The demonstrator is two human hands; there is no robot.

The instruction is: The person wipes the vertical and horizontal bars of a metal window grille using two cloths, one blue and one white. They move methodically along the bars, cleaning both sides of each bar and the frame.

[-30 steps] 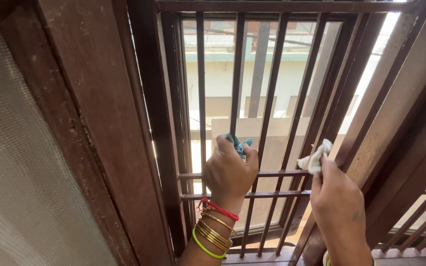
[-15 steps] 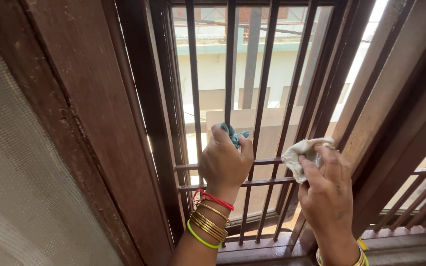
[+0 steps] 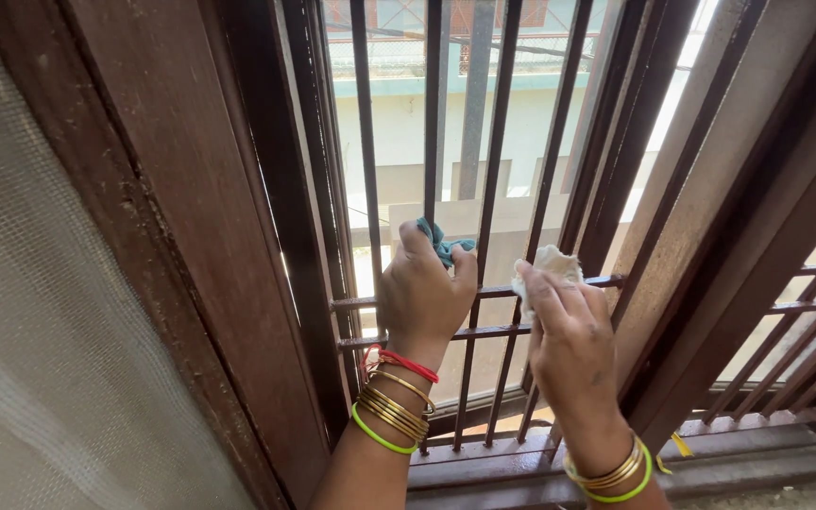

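Observation:
A brown metal window grille (image 3: pixel 495 151) with vertical bars and two horizontal rails fills the middle of the head view. My left hand (image 3: pixel 419 297) is closed around a vertical bar just above the rails, pinching a teal cloth (image 3: pixel 440 242) against it. To its right, my right hand (image 3: pixel 570 345) presses a crumpled white cloth (image 3: pixel 546 263) onto the upper horizontal rail (image 3: pixel 493 292). Both wrists wear gold and green bangles; the left also has a red thread.
A brown wooden frame post (image 3: pixel 177 208) and a mesh screen (image 3: pixel 30 331) stand at the left. Another frame post (image 3: pixel 720 227) rises at the right, with a second grille (image 3: pixel 805 312) beyond. A dusty sill (image 3: pixel 540 463) runs below. A pale building shows outside.
My right hand has slid left along the upper rail with the white cloth, ending close beside my left hand. The left hand stays on its bar. The view has shifted slightly.

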